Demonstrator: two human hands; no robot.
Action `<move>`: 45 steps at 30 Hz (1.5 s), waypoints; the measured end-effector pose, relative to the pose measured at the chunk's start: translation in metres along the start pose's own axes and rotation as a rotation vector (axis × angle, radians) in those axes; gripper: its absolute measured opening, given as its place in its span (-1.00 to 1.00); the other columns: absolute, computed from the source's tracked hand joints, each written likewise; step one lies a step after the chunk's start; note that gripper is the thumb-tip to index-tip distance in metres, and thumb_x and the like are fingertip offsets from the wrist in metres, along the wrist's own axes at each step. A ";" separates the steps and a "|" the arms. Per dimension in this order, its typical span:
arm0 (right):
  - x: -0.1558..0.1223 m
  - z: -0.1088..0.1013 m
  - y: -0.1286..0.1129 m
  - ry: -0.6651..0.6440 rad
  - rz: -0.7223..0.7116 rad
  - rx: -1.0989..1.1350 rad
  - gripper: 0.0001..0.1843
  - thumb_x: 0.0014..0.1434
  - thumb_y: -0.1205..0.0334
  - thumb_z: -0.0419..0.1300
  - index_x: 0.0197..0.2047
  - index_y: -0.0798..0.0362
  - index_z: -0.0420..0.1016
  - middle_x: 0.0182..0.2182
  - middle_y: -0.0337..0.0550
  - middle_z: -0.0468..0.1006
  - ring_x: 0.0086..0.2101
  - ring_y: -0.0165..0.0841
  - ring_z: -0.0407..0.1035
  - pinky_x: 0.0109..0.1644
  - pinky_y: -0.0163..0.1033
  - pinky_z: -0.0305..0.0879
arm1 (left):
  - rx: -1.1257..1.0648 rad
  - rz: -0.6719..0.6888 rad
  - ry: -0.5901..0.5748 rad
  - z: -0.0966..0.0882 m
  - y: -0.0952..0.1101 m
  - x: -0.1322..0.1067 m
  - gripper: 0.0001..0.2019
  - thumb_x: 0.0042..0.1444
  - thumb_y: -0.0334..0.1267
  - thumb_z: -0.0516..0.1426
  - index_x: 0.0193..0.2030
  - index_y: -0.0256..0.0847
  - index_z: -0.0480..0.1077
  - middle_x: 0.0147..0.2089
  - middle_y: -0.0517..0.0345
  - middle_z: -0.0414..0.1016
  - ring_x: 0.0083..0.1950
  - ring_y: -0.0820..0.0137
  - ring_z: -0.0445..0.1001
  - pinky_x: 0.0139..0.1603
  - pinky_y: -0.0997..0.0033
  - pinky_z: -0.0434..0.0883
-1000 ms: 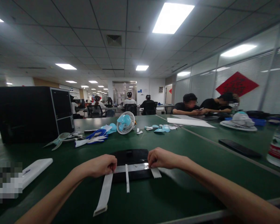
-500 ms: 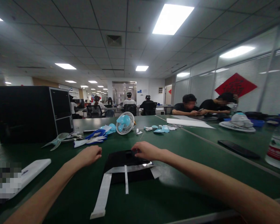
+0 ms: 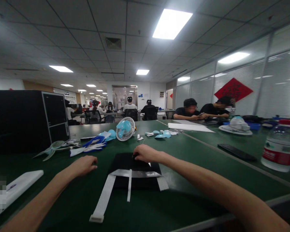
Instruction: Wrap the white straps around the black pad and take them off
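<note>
In front of me on the green table lies a flat black panel with a silvery strip across it. A wide white ribbon cable runs from its left side toward me; a narrow white strip and a shorter ribbon cable hang over its near and right edges. My right hand is over the panel's far part, its fingers curled down in a closed grip; what is between them is hidden. To the panel's left, my left hand hovers apart from it, empty, with thumb and loosely bent fingers apart.
A black computer case stands at left, beside blue-white gloves. Farther back are a small fan and light-blue blades. At right are a dark phone-like slab and a water bottle. Other people sit beyond.
My view has turned slightly right. My left hand has drawn away from the panel to the left. My right hand stays at its far part, now covering the spot under its fingers.
</note>
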State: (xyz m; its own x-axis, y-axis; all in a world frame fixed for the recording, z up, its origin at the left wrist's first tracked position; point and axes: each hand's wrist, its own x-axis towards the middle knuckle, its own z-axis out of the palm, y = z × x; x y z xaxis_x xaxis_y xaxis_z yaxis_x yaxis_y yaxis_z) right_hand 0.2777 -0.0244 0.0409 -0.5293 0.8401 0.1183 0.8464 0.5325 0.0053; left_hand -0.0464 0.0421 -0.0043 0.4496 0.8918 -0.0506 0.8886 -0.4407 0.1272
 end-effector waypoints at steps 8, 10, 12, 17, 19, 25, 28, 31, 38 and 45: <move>-0.103 -0.039 0.087 0.151 0.419 -0.050 -0.76 0.07 0.18 0.13 -0.31 0.10 0.58 -0.43 -0.11 0.56 -0.43 -0.35 0.38 -0.36 -0.32 0.18 | 0.004 0.027 0.003 0.009 -0.010 0.007 -0.65 0.03 -0.03 0.02 -0.13 -0.15 0.43 -0.09 0.02 0.50 -0.13 0.25 0.47 -0.15 0.29 0.38; -0.137 -0.043 0.115 0.154 0.564 -0.084 -0.77 0.06 0.19 0.14 -0.31 0.09 0.59 -0.39 -0.10 0.57 -0.39 -0.33 0.40 -0.33 -0.32 0.19 | -0.003 0.030 -0.009 0.012 -0.014 0.009 -0.65 0.03 -0.03 0.03 -0.15 -0.15 0.43 -0.10 0.02 0.50 -0.14 0.25 0.47 -0.16 0.30 0.38; -0.171 -0.044 0.143 0.148 0.699 -0.122 -0.77 0.03 0.20 0.16 -0.30 0.08 0.59 -0.34 -0.08 0.58 -0.34 -0.31 0.42 -0.29 -0.32 0.20 | -0.016 0.029 -0.021 0.013 -0.016 0.011 -0.65 0.03 -0.02 0.03 -0.15 -0.16 0.43 -0.10 0.01 0.50 -0.13 0.25 0.47 -0.18 0.30 0.39; -0.239 -0.042 0.197 0.110 0.965 -0.135 -0.82 -0.03 0.23 0.20 -0.36 0.10 0.59 -0.34 -0.02 0.57 -0.32 -0.26 0.43 -0.32 -0.30 0.19 | 0.003 0.039 0.002 0.013 -0.014 0.010 -0.66 0.02 -0.04 0.03 -0.16 -0.16 0.44 -0.10 0.00 0.49 -0.12 0.22 0.46 -0.17 0.27 0.39; -0.257 -0.039 0.209 0.103 1.027 -0.119 -0.84 -0.05 0.24 0.21 -0.39 0.10 0.59 -0.35 -0.01 0.57 -0.33 -0.26 0.43 -0.34 -0.29 0.19 | 0.025 0.045 0.012 0.012 -0.011 0.008 -0.68 0.02 -0.05 0.03 -0.18 -0.16 0.44 -0.12 0.00 0.50 -0.12 0.22 0.46 -0.16 0.25 0.39; -0.277 -0.026 0.219 0.086 1.080 -0.086 -0.87 -0.04 0.25 0.20 -0.43 0.08 0.57 -0.39 -0.04 0.56 -0.34 -0.28 0.44 -0.34 -0.31 0.19 | 0.023 0.032 -0.002 0.009 -0.004 0.003 -0.68 0.03 -0.07 0.03 -0.16 -0.16 0.43 -0.10 -0.01 0.49 -0.09 0.18 0.46 -0.14 0.23 0.40; -0.278 -0.023 0.214 0.100 1.066 -0.064 -0.87 -0.02 0.24 0.19 -0.45 0.09 0.56 -0.41 -0.03 0.55 -0.33 -0.26 0.43 -0.32 -0.30 0.19 | 0.020 0.040 -0.003 0.009 -0.004 0.003 -0.67 0.02 -0.07 0.04 -0.15 -0.17 0.43 -0.10 -0.01 0.49 -0.10 0.18 0.46 -0.14 0.22 0.40; -0.284 -0.025 0.203 0.158 1.056 -0.078 -0.77 0.08 0.14 0.14 -0.42 0.11 0.52 -0.36 0.07 0.54 -0.32 -0.23 0.42 -0.32 -0.25 0.17 | 0.019 0.044 -0.009 0.008 -0.005 0.002 -0.66 0.02 -0.06 0.03 -0.15 -0.17 0.43 -0.10 -0.02 0.48 -0.10 0.18 0.45 -0.15 0.22 0.40; -0.320 -0.025 0.171 0.153 1.273 -0.010 -0.59 0.12 -0.14 0.02 -0.40 0.05 0.41 -0.32 0.19 0.51 -0.36 -0.15 0.42 -0.37 -0.14 0.19 | 0.050 0.039 0.000 0.008 0.000 0.001 -0.66 0.00 -0.06 0.05 -0.16 -0.18 0.43 -0.10 -0.04 0.48 -0.10 0.17 0.45 -0.14 0.21 0.40; -0.340 -0.011 0.130 0.142 1.261 0.277 -0.59 0.06 -0.15 0.07 -0.41 0.05 0.42 -0.47 0.11 0.53 -0.50 -0.24 0.42 -0.43 -0.20 0.24 | 0.061 0.065 -0.008 0.010 -0.004 0.002 -0.65 0.01 -0.05 0.03 -0.16 -0.19 0.44 -0.12 -0.02 0.49 -0.12 0.19 0.46 -0.16 0.23 0.40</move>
State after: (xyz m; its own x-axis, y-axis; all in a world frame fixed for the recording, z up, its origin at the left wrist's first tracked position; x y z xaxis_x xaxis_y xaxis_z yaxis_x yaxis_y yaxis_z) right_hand 0.5684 -0.2414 0.0127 0.6434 0.7655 -0.0047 0.7043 -0.5944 -0.3881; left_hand -0.0478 0.0450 -0.0143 0.5073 0.8602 -0.0519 0.8611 -0.5036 0.0697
